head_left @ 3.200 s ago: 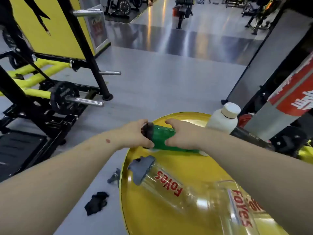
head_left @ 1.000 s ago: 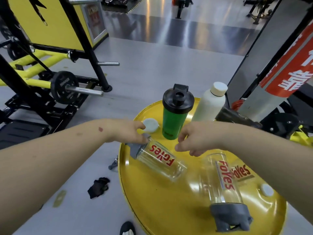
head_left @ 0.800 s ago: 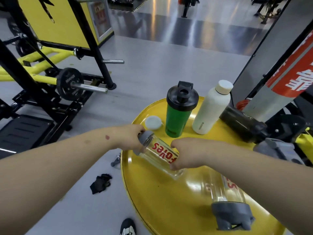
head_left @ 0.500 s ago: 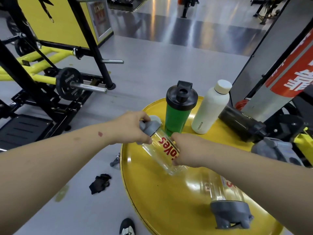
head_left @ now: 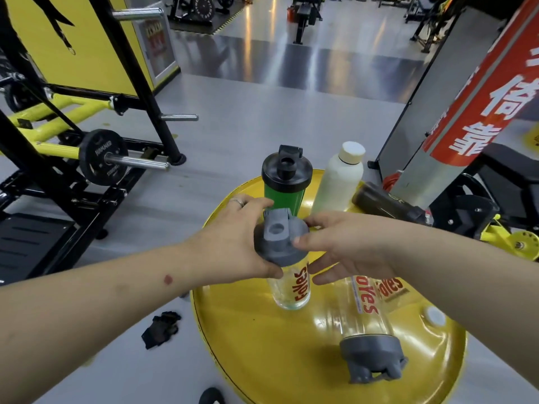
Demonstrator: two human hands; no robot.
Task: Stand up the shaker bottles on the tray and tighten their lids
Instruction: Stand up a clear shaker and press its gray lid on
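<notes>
Now upright on my yellow tray [head_left: 262, 345], clear Foyes shaker [head_left: 291, 290], left hand [head_left: 233, 246] gripping its grey lid [head_left: 280, 242], right hand [head_left: 347, 249] fingers loosely spread touching lid, second clear shaker [head_left: 364, 316] lying flat, green shaker [head_left: 284, 185] standing behind.

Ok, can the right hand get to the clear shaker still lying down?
Probably yes. The right hand hovers open just above the lying shaker, and nothing on the tray sits between them; the left hand holds the upright shaker.

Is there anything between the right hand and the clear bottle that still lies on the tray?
Nothing visible blocks it. The lying clear bottle is just below the right hand, on the yellow tray.
</notes>
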